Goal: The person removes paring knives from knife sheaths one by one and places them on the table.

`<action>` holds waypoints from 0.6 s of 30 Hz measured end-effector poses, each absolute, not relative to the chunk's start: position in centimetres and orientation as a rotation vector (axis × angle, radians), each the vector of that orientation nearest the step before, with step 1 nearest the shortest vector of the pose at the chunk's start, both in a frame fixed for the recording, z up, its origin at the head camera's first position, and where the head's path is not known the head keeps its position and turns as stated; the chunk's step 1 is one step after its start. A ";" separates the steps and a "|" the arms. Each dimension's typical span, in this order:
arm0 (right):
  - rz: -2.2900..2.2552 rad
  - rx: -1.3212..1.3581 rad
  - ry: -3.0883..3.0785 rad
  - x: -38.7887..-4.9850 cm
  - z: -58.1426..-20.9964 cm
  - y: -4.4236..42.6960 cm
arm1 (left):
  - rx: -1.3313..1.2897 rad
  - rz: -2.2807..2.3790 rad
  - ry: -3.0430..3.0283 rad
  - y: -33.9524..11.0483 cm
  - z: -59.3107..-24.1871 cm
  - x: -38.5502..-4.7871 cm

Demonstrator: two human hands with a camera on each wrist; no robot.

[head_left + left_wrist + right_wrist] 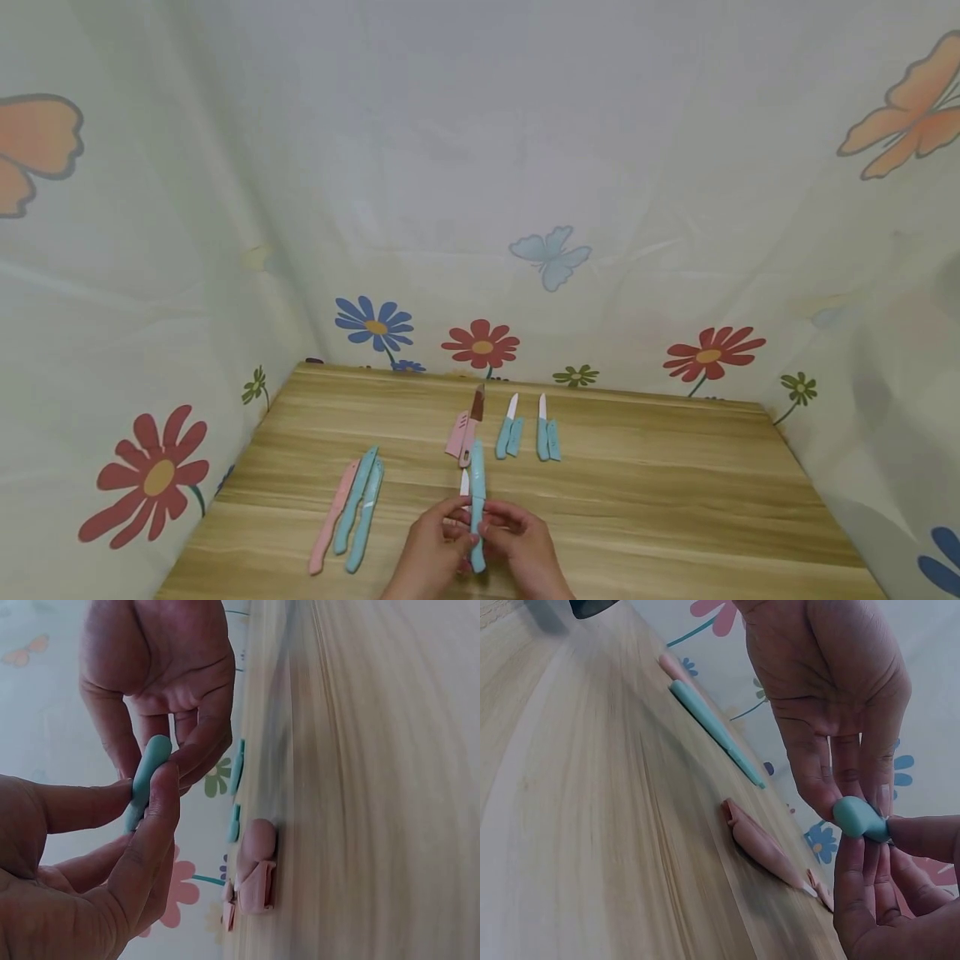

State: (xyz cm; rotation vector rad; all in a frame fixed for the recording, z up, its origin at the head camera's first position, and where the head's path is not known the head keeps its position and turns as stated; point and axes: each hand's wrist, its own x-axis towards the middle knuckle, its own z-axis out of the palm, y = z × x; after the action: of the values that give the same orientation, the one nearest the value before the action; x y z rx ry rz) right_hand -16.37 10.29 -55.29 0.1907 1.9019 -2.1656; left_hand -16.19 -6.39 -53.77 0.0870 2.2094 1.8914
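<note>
A teal knife (477, 500) in a teal cover is held up at the front middle, its covered end pointing away. My left hand (435, 546) pinches its handle from the left, and my right hand (525, 546) pinches it from the right. In the left wrist view the rounded handle end (154, 761) shows between both hands' fingertips; the right wrist view shows the handle (855, 817) end-on. Below the hands, partly hidden, a small knife with a white blade (465, 483) and a pink part lies on the table.
To the left lie a pink covered knife (333, 517) and two teal ones (356, 500). Behind the hands lie a pink knife (468, 437) beside its pink cover (456, 435), and two small teal knives (504, 437) with covers (553, 440). A flowered curtain (450, 167) surrounds the table (675, 500).
</note>
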 end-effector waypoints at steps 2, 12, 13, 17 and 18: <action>-2.169 0.195 1.900 -16.4 -55.4 10.5 | 0.094 1.892 2.200 -6.2 -53.9 -16.2; -2.168 0.198 1.931 -16.2 -55.2 11.4 | 0.103 1.960 2.122 -5.2 -54.4 -16.5; -2.170 0.199 1.932 -16.2 -55.2 11.5 | 0.108 1.970 2.111 -5.1 -54.5 -16.5; -2.164 0.205 1.944 -16.1 -55.1 11.9 | 0.127 1.982 2.107 -4.7 -54.6 -16.6; -2.161 0.207 1.948 -16.1 -55.0 12.0 | 0.133 1.982 2.107 -4.6 -54.6 -16.6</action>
State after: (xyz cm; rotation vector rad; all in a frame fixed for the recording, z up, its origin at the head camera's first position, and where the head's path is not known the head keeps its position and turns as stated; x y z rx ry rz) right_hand -16.14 12.01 -55.03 0.2073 1.9481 -2.1608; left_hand -16.55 -4.56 -54.56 0.1334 2.1074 1.9819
